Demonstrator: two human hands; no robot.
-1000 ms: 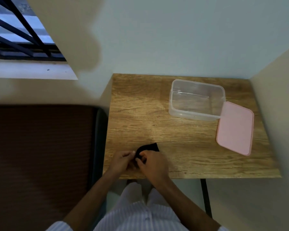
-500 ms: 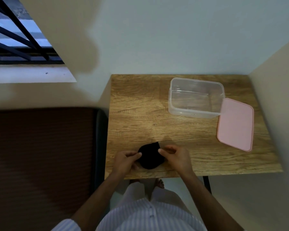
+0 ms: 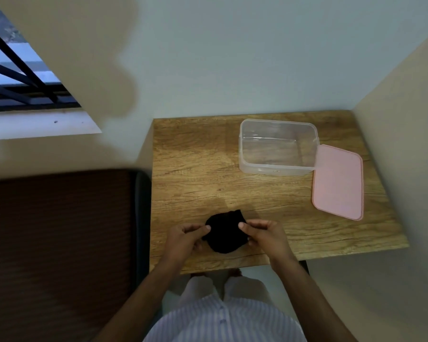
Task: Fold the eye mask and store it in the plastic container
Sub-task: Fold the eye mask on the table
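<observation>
fingers of left hand (image 3: 183, 236) and right hand (image 3: 266, 234) pinched opposite edges of black eye mask (image 3: 224, 234), lower centre; plastic container (image 3: 278, 150) upper right.

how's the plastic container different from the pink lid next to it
The plastic container is clear and deep, standing open and empty; the pink lid is opaque and flat, lying off to its right. The container sits farther back than the lid. Both are rounded rectangles resting on the wooden table.

Looks like a home room, prob. a bedroom corner: small wooden table (image 3: 208, 169) pushed into plain painted walls, barred window (image 3: 22, 77) up-left of table, brown blurry furniture (bed? chair?) (image 3: 59, 230) left of it.
</observation>
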